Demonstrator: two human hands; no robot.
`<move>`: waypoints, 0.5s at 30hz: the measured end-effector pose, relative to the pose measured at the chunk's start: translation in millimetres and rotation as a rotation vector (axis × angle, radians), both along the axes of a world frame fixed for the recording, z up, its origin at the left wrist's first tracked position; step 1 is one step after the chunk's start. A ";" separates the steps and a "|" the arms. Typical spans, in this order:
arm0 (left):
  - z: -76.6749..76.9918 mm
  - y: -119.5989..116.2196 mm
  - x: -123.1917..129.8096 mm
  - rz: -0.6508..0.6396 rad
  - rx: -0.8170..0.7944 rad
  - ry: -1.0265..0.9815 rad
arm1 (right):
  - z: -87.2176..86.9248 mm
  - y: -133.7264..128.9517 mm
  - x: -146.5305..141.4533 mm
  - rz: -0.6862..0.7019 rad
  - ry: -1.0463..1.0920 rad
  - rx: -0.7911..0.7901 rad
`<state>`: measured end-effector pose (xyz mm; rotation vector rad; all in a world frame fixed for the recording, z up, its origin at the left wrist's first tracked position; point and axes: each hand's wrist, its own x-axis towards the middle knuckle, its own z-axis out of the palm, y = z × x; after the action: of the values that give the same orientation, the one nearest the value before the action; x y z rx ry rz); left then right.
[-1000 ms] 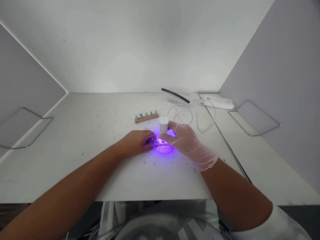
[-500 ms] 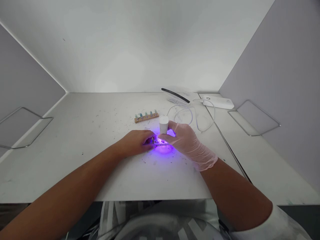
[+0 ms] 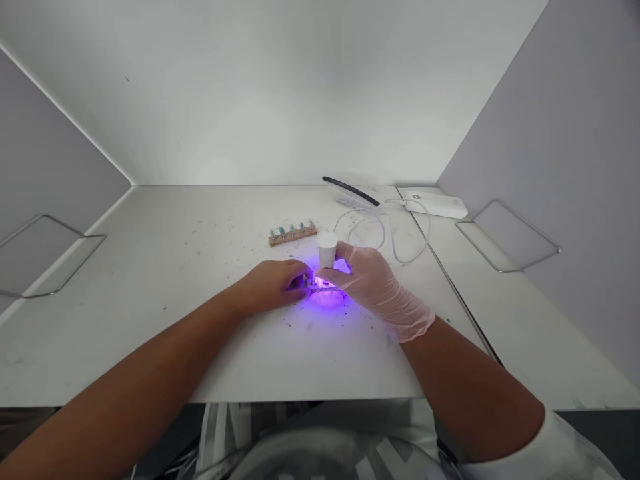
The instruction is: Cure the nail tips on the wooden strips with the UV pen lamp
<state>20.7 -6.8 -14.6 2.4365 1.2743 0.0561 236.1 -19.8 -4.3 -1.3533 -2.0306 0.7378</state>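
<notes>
Grey and white patterned clothing (image 3: 310,447) shows below the near edge of the white tabletop (image 3: 300,367), over which both forearms slant inward. The right hand (image 3: 373,280), in a thin pale-pink glove, reaches leftward, its thumb and fingers closed around a small upright white cylindrical lamp (image 3: 327,250). The bare left hand (image 3: 275,287) lies low, palm down, fingers curled beside a narrow strip (image 3: 325,289) in violet light under the lamp; glare hides whether they pinch it. Beyond stands a brown wooden rack (image 3: 294,237) holding five bluish, clear tips.
</notes>
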 end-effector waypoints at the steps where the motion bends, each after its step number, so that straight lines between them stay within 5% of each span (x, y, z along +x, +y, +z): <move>1: -0.2 0.0 -0.2 -0.001 0.001 0.000 | 0.0 0.2 0.0 -0.001 0.000 -0.001; 15: -0.5 -0.1 -1.1 -0.014 0.010 -0.016 | 1.2 -0.6 -0.2 -0.003 0.015 -0.016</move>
<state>19.6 -6.8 -15.1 2.4476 1.2532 0.0784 235.9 -20.4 -3.1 -1.3563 -2.0144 0.7623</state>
